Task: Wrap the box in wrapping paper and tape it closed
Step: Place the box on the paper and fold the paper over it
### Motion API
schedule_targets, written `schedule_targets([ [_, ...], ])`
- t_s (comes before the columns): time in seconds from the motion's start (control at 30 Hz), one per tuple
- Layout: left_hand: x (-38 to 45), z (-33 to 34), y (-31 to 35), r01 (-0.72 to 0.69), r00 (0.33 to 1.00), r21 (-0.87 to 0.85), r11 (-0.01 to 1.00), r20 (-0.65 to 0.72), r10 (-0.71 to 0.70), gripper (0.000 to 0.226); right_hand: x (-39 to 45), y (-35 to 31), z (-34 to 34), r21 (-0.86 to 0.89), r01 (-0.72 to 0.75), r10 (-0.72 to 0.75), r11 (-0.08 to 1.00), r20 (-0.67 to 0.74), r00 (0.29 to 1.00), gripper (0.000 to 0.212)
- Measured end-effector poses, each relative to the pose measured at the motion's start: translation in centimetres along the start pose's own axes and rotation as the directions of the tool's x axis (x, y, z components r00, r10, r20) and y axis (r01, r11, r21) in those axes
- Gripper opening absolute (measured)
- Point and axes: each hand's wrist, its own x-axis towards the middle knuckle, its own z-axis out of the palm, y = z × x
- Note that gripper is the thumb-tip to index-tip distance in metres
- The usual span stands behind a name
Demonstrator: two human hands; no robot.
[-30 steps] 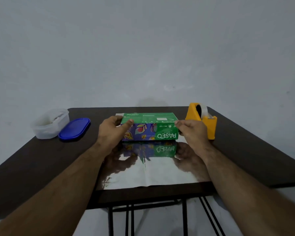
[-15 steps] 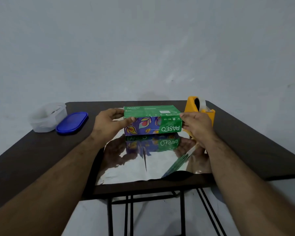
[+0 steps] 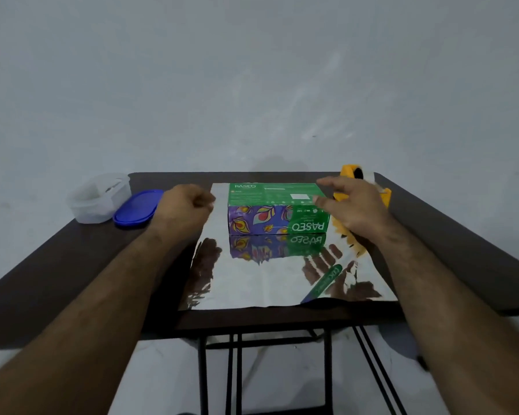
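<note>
Head view shows your two bare forearms reaching over the near edge of the dark table. The box, green on top with a purple, leaf-patterned front and the word PASEO printed upside down, stands on the far half of the silver wrapping paper, toward the table's far edge and about midway between its left and right edges. The box's front face is mirrored in the shiny sheet just before it. The paper lies flat, its near edge running close to the table's near edge, with some creases and a slight lift at the near right corner.

Your left hand hangs just left of the box, apart from it, with the fingers curled in on themselves and nothing between them. Your right hand is at the box's right end with fingers stretched out and loosely spread; one fingertip reaches over the top right corner of the box, but you cannot tell whether it touches. Neither hand grips the box.

Behind your right hand, near the table's far right corner, stands the yellow tape dispenser, mostly hidden by the hand. At the far left corner a clear plastic container sits at the table's edge, and its blue lid lies flat just beside it.
</note>
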Motion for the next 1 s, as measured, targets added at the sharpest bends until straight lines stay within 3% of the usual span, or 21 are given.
schedule_targets([
  [0.1, -0.4, -0.1, 0.0, -0.142, 0.97, 0.222, 0.965, 0.227, 0.091, 0.024, -0.3, -1.3, 1.5, -0.185, 0.202, -0.166, 0.962, 0.19, 0.968, 0.061],
  [0.17, -0.9, 0.1, -0.3, -0.209, 0.948, 0.281, 0.937, 0.292, 0.124, 0.028, -0.5, -2.4, 2.7, -0.287, 0.29, -0.21, 0.913, 0.278, 0.937, 0.063],
  [0.37, -1.4, 0.6, -1.0, -0.259, 0.915, 0.316, 0.913, 0.382, 0.128, 0.028, -0.9, -4.3, 5.3, -0.472, 0.322, -0.247, 0.821, 0.215, 0.945, 0.058],
  [1.0, -0.8, 0.4, -1.9, -0.214, 0.905, 0.223, 0.951, 0.411, 0.107, 0.03, 0.6, -4.0, 4.4, -0.398, 0.299, -0.176, 0.867, 0.317, 0.932, 0.05],
])
